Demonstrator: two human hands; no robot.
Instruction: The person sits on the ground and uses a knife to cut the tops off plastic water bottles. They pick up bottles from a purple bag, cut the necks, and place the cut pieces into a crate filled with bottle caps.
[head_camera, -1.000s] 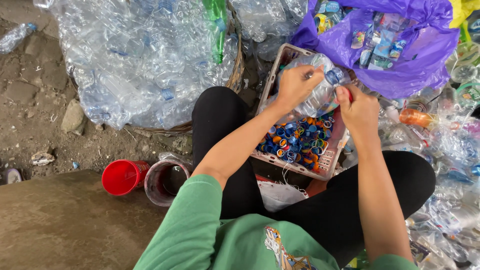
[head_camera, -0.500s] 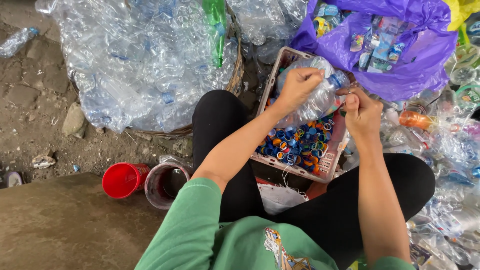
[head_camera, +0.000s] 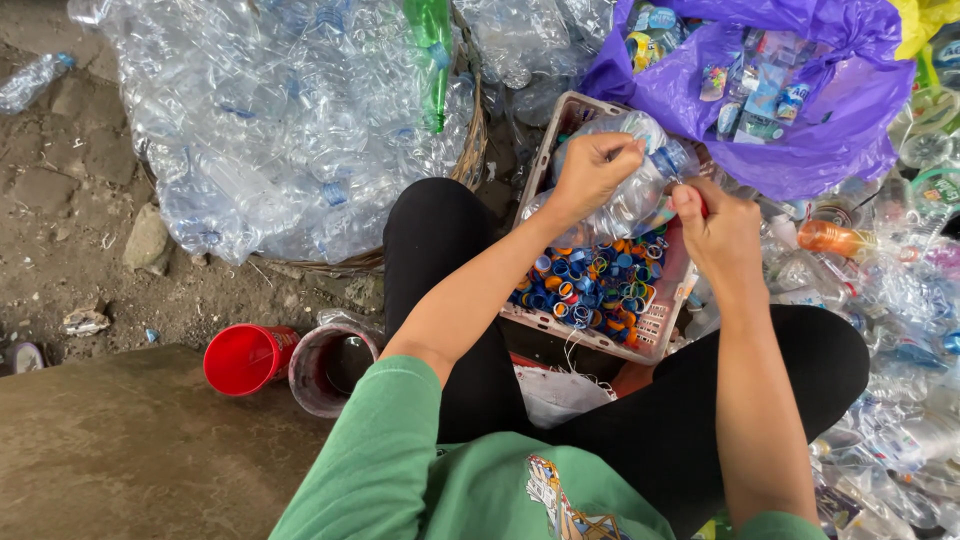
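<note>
The left hand is wrapped around the body of a crumpled clear plastic bottle with a blue cap, holding it just above a pale slotted plastic crate. The right hand is closed at the bottle's neck, fingertips pinched beside the cap around something small and red that is too hidden to identify. Directly under both hands the crate holds a layer of blue, orange and red bottle caps and rings. Beyond the right hand lies an open purple plastic bag of packaging; beyond the left hand, a heap of clear crushed bottles. Well back beside the left elbow stand a red plastic cup and a grimy round tub.
</note>
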